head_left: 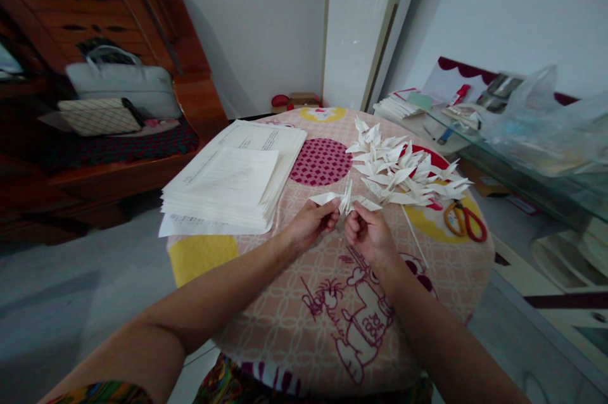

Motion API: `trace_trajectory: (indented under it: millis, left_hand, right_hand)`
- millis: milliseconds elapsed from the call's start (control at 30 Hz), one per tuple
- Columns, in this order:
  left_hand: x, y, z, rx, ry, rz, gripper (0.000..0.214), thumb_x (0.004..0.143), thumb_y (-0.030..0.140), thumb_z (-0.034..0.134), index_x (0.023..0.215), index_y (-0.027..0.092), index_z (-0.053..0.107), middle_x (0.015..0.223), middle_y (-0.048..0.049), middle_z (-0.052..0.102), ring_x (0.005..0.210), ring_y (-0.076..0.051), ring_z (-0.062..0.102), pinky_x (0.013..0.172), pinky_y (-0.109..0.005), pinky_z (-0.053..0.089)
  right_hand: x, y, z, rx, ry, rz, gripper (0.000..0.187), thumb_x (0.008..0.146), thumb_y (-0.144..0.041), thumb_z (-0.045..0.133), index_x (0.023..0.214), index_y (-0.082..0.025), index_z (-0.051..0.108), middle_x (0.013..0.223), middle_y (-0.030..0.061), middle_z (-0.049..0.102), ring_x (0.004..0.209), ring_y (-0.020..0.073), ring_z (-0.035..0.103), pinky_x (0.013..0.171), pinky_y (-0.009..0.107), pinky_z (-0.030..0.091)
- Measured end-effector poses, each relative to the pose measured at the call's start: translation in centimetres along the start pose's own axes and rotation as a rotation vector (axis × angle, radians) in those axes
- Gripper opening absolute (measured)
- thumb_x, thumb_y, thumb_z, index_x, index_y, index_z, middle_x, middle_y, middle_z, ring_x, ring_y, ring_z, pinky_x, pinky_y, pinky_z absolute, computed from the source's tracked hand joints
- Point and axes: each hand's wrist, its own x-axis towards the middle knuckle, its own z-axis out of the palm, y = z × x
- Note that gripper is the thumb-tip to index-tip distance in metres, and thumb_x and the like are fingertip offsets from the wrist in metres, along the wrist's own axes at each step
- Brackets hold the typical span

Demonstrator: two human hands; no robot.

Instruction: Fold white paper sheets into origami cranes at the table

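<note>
Between my two hands is a white folded paper crane (347, 197), its wings spread out to both sides above the round table. My left hand (317, 221) pinches it near the base of its left wing, thumb on top. On the other side my right hand (369, 228) grips the base of the right wing, the other fingers curled. A heap of several finished paper cranes (403, 166) lies just beyond my right hand. Left of my hands rests a thick stack of paper sheets (223, 182) with print on some of them.
Scissors (465, 221) with orange and red handles lie at the right side of the patterned tablecloth (285, 303). A glass-topped stand (522, 170) with plastic bags and papers borders the table on the right. A wooden bench (118, 157) holding bags stands at left.
</note>
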Motion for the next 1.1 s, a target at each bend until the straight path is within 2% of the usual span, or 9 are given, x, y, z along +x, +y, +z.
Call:
trace_trajectory:
  millis: [200, 500, 767, 967, 1100]
  left_hand:
    - [-0.09, 0.36, -0.04, -0.058, -0.034, -0.046, 0.041, 0.071, 0.041, 0.082, 0.061, 0.013, 0.054, 0.051, 0.0029, 0.051, 0.041, -0.005, 0.042, 0.040, -0.018, 0.028]
    - [-0.13, 0.56, 0.07, -0.008, 0.002, -0.042, 0.039, 0.070, 0.039, 0.081, 0.059, 0.014, 0.054, 0.049, 0.0031, 0.051, 0.039, -0.005, 0.041, 0.039, -0.019, 0.028]
    - [-0.47, 0.45, -0.23, 0.150, -0.077, 0.098, 0.036, 0.069, 0.041, 0.080, 0.062, 0.014, 0.058, 0.051, 0.0024, 0.052, 0.041, -0.007, 0.045, 0.039, -0.020, 0.032]
    - [-0.30, 0.00, -0.15, 0.211, 0.011, 0.190, 0.043, 0.079, 0.054, 0.070, 0.065, 0.015, 0.058, 0.054, 0.0019, 0.050, 0.043, -0.007, 0.044, 0.040, -0.020, 0.034]
    - [-0.25, 0.06, -0.13, 0.266, 0.010, 0.238, 0.041, 0.083, 0.051, 0.067, 0.067, 0.016, 0.056, 0.055, 0.0030, 0.049, 0.044, -0.007, 0.045, 0.042, -0.020, 0.035]
  right_hand:
    - [-0.14, -0.03, 0.16, 0.018, 0.010, 0.025, 0.035, 0.071, -0.041, 0.074, 0.056, -0.021, 0.050, 0.041, -0.0089, 0.043, 0.031, 0.0072, 0.036, 0.029, 0.020, 0.028]
    - [-0.13, -0.09, 0.13, -0.007, 0.004, 0.010, 0.034, 0.071, -0.040, 0.073, 0.054, -0.020, 0.050, 0.039, -0.0081, 0.043, 0.029, 0.0077, 0.038, 0.029, 0.021, 0.028]
    - [-0.39, -0.05, 0.16, -0.101, 0.023, -0.115, 0.034, 0.075, -0.046, 0.072, 0.060, -0.019, 0.057, 0.042, -0.0049, 0.051, 0.030, 0.0103, 0.044, 0.029, 0.022, 0.034]
    - [-0.40, 0.31, 0.12, -0.168, 0.089, -0.218, 0.031, 0.076, -0.043, 0.073, 0.062, -0.019, 0.060, 0.040, -0.0052, 0.052, 0.029, 0.0091, 0.041, 0.028, 0.021, 0.033]
    - [-0.36, 0.41, 0.15, -0.180, 0.099, -0.229, 0.031, 0.075, -0.044, 0.075, 0.063, -0.019, 0.060, 0.040, -0.0059, 0.051, 0.029, 0.0082, 0.041, 0.029, 0.020, 0.033]
